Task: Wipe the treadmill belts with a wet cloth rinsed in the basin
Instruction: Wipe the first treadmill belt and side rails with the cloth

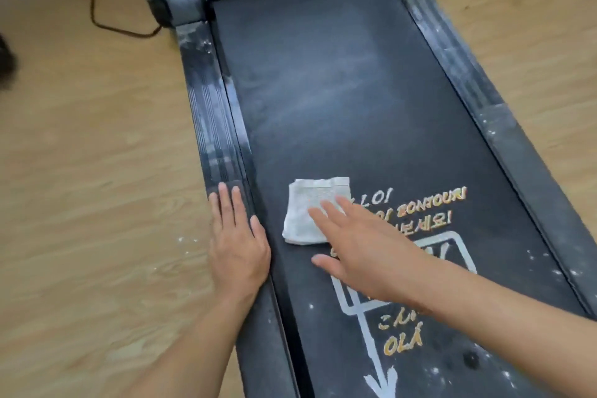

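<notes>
Step in hand, judged from the layout: wiping pass along the belt (339,90) of the treadmill, at its nearer half.

Location of the cloth (302,200): folded into a small white pad, flat on the belt toward its left edge, just beside the printed lettering (423,203).

Lays the right hand (365,255) over the near right corner of the cloth, fingers straight and spread, thumb out to the side. No curl round the fabric, so pressing rather than gripping. Cannot confirm whether the palm touches the belt.

Rests the left hand (237,245) palm down on the left side rail (213,126), fingers straight and close together, holding nothing. Apparently placed there for support.

Shows a grey dusty haze across the middle and far part of the belt, and white specks near the arrow marking (378,378). Suggests much wiping yet to do.

Next move, as a judgement:
- Keep flat pressure on the cloth and push in long strokes toward the far end, overlapping each pass.
- Keep the fingers on top of the pad to prevent unfolding or slipping out from under the hand.
- Rinse once the cloth loads with dust. No basin in view, so expect a reach outside this frame.
</notes>
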Motion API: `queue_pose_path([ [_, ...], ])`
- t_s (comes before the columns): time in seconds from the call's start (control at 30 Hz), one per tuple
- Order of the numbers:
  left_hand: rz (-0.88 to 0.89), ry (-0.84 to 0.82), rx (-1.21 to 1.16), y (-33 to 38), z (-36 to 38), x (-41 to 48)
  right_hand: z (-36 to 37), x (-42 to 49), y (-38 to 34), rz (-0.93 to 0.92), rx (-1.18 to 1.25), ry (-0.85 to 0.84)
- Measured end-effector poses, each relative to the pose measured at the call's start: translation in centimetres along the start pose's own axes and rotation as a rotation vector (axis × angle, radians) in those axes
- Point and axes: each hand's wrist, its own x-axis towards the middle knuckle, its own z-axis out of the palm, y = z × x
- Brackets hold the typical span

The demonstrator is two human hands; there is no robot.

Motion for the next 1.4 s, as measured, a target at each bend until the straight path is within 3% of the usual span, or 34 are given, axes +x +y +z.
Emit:
queue_pose_path([
  [0.17,-0.084,-0.071,0.078,0.8,-0.5,0.2,0.0,0.1,2.7,-0.220,-0.109,0.198],
  [0.23,-0.096,-0.101,0.086,0.7,-0.8,0.2,0.0,0.8,3.5,-0.217,0.028,0.099],
  [0.3,-0.108,-0.123,0.079,0.8,-0.9,0.3,0.8,2.3,2.8,-0.099,0.214,0.041],
  [0.4,-0.122,-0.150,0.079,1.0,-1.2,0.3,4.3,5.6,-0.1,0.059,0.370,0.130],
  [0.5,-0.116,-0.156,0.102,1.1,-1.1,0.4,7.9,8.6,-2.8,0.252,0.313,0.190],
  [0.6,-0.112,-0.162,0.126,1.2,-1.3,0.2,8.6,11.6,-4.2,0.317,0.175,0.288],
  [0.8,-0.090,-0.097,0.043,0.7,-0.9,0.1,6.7,17.8,-4.2,0.083,0.042,0.347],
  [0.97,0.002,-0.037,-0.076,-1.3,-1.0,-1.3,7.7,15.0,-2.5,-0.149,-0.084,0.338],
  [1.07,-0.091,-0.073,-0.035,-2.0,-0.9,-5.0,7.1,13.1,2.3,-0.208,-0.148,0.316],
  [1.2,-0.109,-0.070,-0.054,-1.5,-0.5,-6.7,7.2,8.4,12.2,0.051,-0.109,0.323],
  [1.3,-0.099,-0.056,-0.096,-1.6,-0.7,-6.5,6.7,4.6,19.3,0.411,0.097,0.366],
  [1.4,-0.114,-0.045,-0.148,-1.2,-1.0,-6.6,6.5,3.7,21.5,0.740,0.245,0.419],
])
